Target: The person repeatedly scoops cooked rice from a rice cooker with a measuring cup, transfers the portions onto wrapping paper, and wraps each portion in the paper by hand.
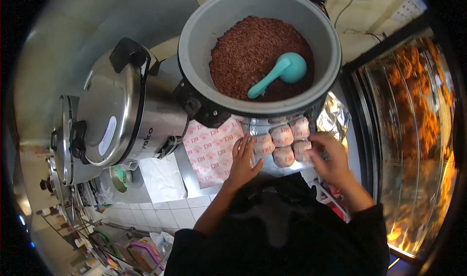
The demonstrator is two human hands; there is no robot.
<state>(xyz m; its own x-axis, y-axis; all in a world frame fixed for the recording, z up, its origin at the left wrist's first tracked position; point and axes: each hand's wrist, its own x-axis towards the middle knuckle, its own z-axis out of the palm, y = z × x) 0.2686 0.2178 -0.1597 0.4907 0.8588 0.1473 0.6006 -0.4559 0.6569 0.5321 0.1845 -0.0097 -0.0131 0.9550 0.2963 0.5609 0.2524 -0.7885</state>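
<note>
Several wrapped rice balls [283,156] in white paper with red print are grouped in short rows on the counter, below the open rice cooker. My left hand [242,165] is at the left end of the group with its fingers apart, beside the leftmost wrapped rice ball [264,145] and seemingly touching it. On the other side, my right hand [332,160] reaches in, fingers stretched and slightly blurred, close to the rightmost wrapped balls [301,150]. Neither hand visibly grips anything. A stack of printed wrapping paper [214,152] lies left of my left hand.
The open cooker [187,47] holds dark reddish rice [243,47] with a turquoise scoop [291,68] resting on it. Closed steel cookers [114,98] stand at left. White sheets [162,178] lie on the counter. Crumpled foil [333,114] and a lit glass cabinet of fried food [413,106] are at right.
</note>
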